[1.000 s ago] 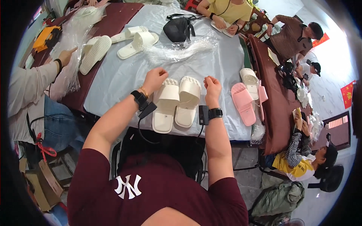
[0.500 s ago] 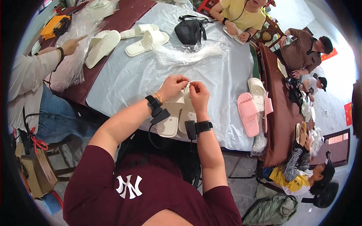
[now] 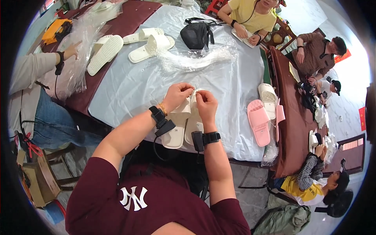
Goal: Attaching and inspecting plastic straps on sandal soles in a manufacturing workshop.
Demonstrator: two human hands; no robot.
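Observation:
A pair of cream slide slippers lies side by side before me, toes away; the left slipper (image 3: 173, 138) and the right slipper (image 3: 190, 127) are partly covered by my hands. Over their toe ends, my left hand (image 3: 177, 97) is closed in a pinch. Close beside it, my right hand (image 3: 206, 105) pinches too, fingertips almost meeting the left ones. A thin pale strand seems to show between the fingertips; its exact kind is too small to make out. Beyond them lies a clear bag of thin white strands (image 3: 196, 60).
White slippers (image 3: 145, 49) and a black bag (image 3: 196, 35) occupy the table's far side. Pink slippers (image 3: 259, 123) and a white slipper (image 3: 268, 100) lie at the right. A co-worker's hand (image 3: 71, 51) touches plastic wrap at the left; other people sit around the far and right sides.
My hands stay pinched together over the slippers, with only slight finger shifts. The view has tilted a little. At the left, the co-worker's pointing hand has lowered onto the plastic wrap.

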